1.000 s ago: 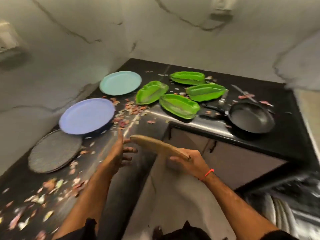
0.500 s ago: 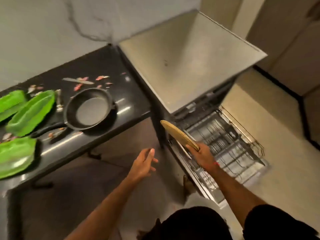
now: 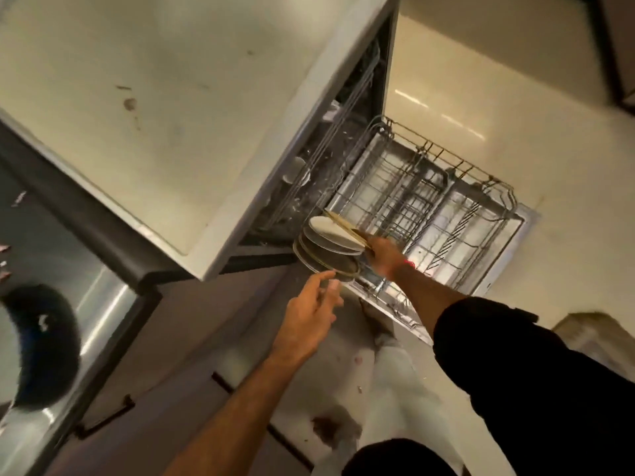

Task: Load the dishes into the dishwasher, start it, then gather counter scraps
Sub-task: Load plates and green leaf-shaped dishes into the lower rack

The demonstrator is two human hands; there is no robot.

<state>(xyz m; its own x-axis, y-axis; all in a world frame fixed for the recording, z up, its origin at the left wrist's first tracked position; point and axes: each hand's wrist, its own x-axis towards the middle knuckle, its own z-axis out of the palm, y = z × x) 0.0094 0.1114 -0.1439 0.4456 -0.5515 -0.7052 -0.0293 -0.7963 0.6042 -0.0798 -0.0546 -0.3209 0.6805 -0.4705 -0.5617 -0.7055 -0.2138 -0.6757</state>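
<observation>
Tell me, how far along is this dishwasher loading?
Partly done: several round plates already stand at the near end of the pulled-out wire lower rack. In hand: the right hand holds a thin tan plate, slotting it beside them; the left hand reaches open toward the stack. Left: most of the rack looks unfilled, the dishwasher stands open, unstarted.

Single head-worn wide-angle view, looking steeply down from above and tilted, so that edges run diagonally across the frame. The landmark is the dishwasher (image 3: 192, 139), whose pale top fills the upper left. Its pulled-out lower rack (image 3: 429, 214) lies right of centre, closest to the middle of the field. The floor (image 3: 481, 108) extends beyond the dishwasher towards the upper right; the dark counter (image 3: 62, 242) adjoins it at the left edge. Both forearms enter from the bottom edge, close to the lens.
</observation>
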